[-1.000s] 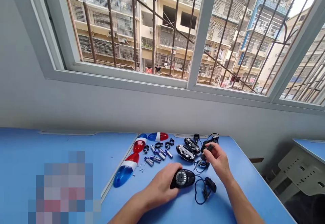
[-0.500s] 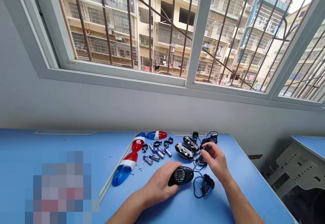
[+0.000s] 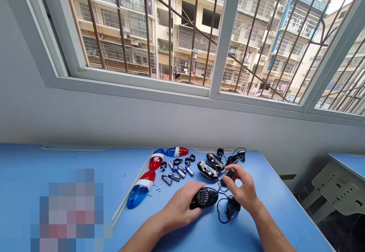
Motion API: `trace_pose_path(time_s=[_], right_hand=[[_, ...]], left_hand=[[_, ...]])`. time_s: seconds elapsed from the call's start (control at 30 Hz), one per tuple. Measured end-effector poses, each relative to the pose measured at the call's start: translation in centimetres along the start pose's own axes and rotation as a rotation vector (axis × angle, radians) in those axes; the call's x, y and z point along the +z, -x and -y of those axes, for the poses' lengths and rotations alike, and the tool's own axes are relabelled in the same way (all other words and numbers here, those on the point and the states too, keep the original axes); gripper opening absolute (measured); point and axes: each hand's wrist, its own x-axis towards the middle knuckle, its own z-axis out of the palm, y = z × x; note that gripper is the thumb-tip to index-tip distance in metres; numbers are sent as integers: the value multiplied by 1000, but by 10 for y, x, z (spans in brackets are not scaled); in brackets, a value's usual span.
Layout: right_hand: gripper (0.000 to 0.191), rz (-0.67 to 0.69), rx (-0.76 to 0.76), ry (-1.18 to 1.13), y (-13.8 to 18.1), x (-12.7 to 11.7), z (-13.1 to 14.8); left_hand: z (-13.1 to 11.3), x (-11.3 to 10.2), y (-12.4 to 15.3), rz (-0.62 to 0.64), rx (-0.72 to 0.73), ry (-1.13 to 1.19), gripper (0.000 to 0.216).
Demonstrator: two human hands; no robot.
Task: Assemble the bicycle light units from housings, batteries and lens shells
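the person's left hand (image 3: 182, 206) is curled around one end of a black oval housing (image 3: 203, 197), pressing it to the table (image 3: 208, 235), its round, segmented face upward. the right hand (image 3: 246, 189) pinches the dark handle of a screwdriver (image 3: 229, 176); its shaft slants down to the housing's right end, and whether the tip touches cannot be told. just below the right hand lies a looped black cable (image 3: 219, 212).

the table is smooth and light blue. beyond the hands, near its far edge, sit two open oval shells (image 3: 207, 170) with silvery insides, and more black cabled parts to their right. left of these are blue-and-silver batteries (image 3: 180, 172), black ring clamps (image 3: 177, 161) and a few small screws (image 3: 159, 189). three red, white and blue covers (image 3: 141, 191) curve around the left side, beside the seam where a second blue table (image 3: 23, 176) joins. a pixelated patch (image 3: 71, 206) masks part of that one.

behind runs a plain pale wall (image 3: 171, 122); above it, a wide grey window frame (image 3: 128, 82) with rusty brown bars (image 3: 121, 23) looks onto apartment blocks (image 3: 196, 35) with caged balconies. at right, apart, stands another blue-topped desk (image 3: 346, 168) with a grey underside.
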Motion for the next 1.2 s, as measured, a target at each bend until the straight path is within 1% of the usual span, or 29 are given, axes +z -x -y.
trace_pose_path(time_s=[0.17,0.33,0.53,0.63,0.77,1.03,1.13,1.2], right_hand=[[20,-6,-42,61,1,-1,-1],[21,2,-71,67,1,0,-2],[31,-17,-103,41,3,4,-5],[31,-6,-104,28,4,6,-6],[32,-10,-150,31,4,9,-5],[35,-33,-244,23,3,8,-5],[38,-41,-242,9,3,10,-8],[37,-53,-212,4,3,11,-8]], left_hand=[[1,1,0,-7,-2,4,57],[1,2,1,-3,-7,-2,57],[-1,3,3,16,-55,-5,75],[-4,1,2,31,-75,-2,70],[-6,-1,0,43,-61,7,58],[-2,2,1,22,-23,10,55],[-2,1,0,16,-20,15,52],[-2,0,0,19,-30,17,50]])
